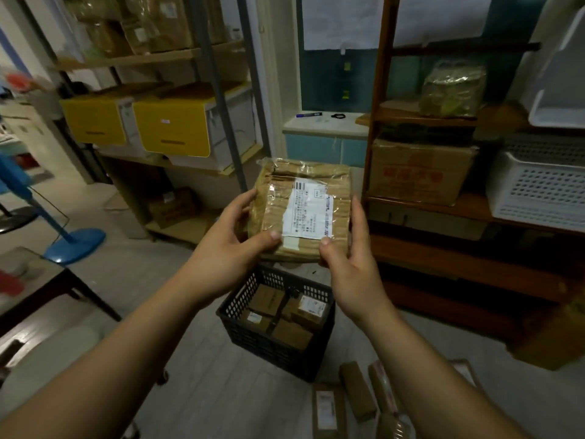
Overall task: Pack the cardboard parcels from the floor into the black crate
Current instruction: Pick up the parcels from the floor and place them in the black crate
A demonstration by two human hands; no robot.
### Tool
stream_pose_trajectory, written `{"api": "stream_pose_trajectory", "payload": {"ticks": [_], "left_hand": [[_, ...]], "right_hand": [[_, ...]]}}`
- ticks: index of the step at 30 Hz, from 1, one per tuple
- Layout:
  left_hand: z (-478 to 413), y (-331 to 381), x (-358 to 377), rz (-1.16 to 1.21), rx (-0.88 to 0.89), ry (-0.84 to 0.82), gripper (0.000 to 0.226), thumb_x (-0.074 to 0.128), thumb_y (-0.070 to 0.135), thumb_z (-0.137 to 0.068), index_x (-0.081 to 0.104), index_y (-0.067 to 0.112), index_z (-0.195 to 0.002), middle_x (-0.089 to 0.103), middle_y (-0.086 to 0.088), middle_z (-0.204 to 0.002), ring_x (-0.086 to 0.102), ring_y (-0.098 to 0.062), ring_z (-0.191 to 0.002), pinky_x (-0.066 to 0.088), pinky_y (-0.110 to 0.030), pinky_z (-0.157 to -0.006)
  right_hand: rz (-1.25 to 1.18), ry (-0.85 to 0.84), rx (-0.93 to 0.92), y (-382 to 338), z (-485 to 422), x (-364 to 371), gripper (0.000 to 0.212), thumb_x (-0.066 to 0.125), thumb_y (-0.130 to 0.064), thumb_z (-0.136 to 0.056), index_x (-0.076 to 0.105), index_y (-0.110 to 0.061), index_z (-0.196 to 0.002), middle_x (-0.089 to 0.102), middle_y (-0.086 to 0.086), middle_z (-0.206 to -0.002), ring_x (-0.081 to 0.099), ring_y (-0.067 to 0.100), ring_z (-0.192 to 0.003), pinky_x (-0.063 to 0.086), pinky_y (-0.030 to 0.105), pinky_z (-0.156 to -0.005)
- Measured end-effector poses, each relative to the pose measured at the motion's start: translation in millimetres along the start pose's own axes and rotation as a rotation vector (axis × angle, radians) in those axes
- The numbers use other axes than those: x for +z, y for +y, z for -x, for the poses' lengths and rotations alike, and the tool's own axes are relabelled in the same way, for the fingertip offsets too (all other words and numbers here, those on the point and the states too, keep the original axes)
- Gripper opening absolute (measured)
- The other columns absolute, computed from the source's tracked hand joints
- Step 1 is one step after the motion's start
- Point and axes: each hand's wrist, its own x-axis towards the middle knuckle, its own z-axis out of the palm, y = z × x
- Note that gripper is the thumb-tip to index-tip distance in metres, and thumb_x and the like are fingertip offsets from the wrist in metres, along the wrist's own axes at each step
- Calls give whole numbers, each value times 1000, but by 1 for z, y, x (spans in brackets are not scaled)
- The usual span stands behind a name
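Both hands, left (pixel 226 245) and right (pixel 351 264), grip a taped parcel (pixel 304 210) above the crate (pixel 275 343) (already fairly full); its slick wrap could slip, dropping it askew

- White shipping label (pixel 308 213) on the held parcel (pixel 275 198): barcode up top, print too small to read.
- Red characters (pixel 413 174) on the shelf carton (pixel 418 191): blurred, can't make them out.

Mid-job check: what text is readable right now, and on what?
None reads clearly.
White label on the held parcel: barcode, small print, too blurred.
Red print on the shelf box: blurred.
Small label on a packed parcel in the crate: too small.
Tag on the yellow bin: blurred.
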Motion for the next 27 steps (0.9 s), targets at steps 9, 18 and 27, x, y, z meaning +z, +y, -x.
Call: {"api": "stream_pose_trajectory", "payload": {"ticks": [9, 18, 27], "left_hand": [[-99, -67, -61, 12, -98, -29, 82, 76, 50, -60, 35, 53, -131, 47, 27, -123, 58, -17, -114, 51, -45, -94], [-193, -136, -128, 76, -84, -301, 69, 64, 21, -85, 28, 34, -143, 48, 28, -112, 58, -8, -110, 49, -40, -98], [-244, -181, -111, 145, -202, -578, 63, 59, 13, -89, 29, 40, -137, 53, 26, -108, 61, 2, -94, 52, -20, -84]], "right_hand": [[27, 12, 80, 61, -95, 67, 68, 55, -50, -73, 18, -80, -121, 32, -13, -149, 42, 8, -132, 42, 45, -106], [112, 266, 147, 112, -143, 152, 65, 56, -29, -88, 16, -62, -127, 32, -15, -147, 42, -7, -123, 42, 19, -101], [198, 491, 332, 149, -143, 166, 73, 56, -55, -72, 13, -76, -127, 33, -15, -149, 40, 8, -132, 40, 48, -107]]}}
